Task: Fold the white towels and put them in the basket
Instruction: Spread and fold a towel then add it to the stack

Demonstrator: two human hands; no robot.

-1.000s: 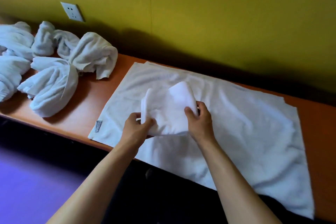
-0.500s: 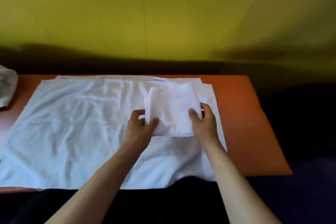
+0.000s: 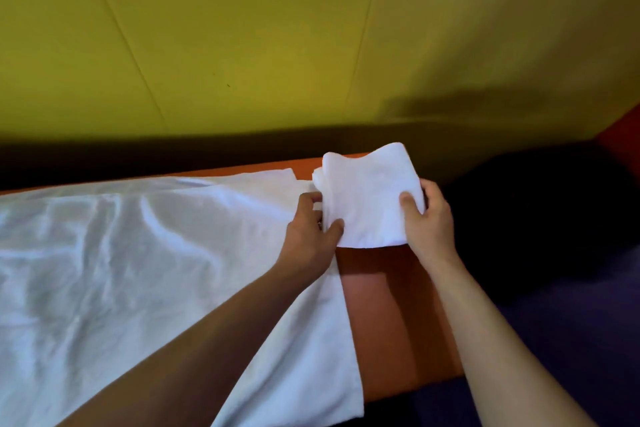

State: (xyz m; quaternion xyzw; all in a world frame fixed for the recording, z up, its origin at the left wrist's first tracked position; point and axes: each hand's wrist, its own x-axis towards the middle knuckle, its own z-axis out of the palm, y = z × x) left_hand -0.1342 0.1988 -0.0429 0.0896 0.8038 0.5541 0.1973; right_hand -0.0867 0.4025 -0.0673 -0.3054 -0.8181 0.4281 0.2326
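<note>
A small folded white towel is held up above the right end of the orange table. My left hand pinches its lower left edge, thumb on the front. My right hand grips its right edge, thumb on the front and fingers behind. A large white towel lies spread flat over most of the table, to the left of the folded one. No basket is in view.
A yellow-green wall runs along the back of the table. To the right of the table's end lies a dark shadowed area with purple floor in front. An orange surface shows at the far right edge.
Both hands have carried the folded towel rightward, from over the spread towel to over the bare right end of the table. The view has swung right; the crumpled towels at left are out of sight.
</note>
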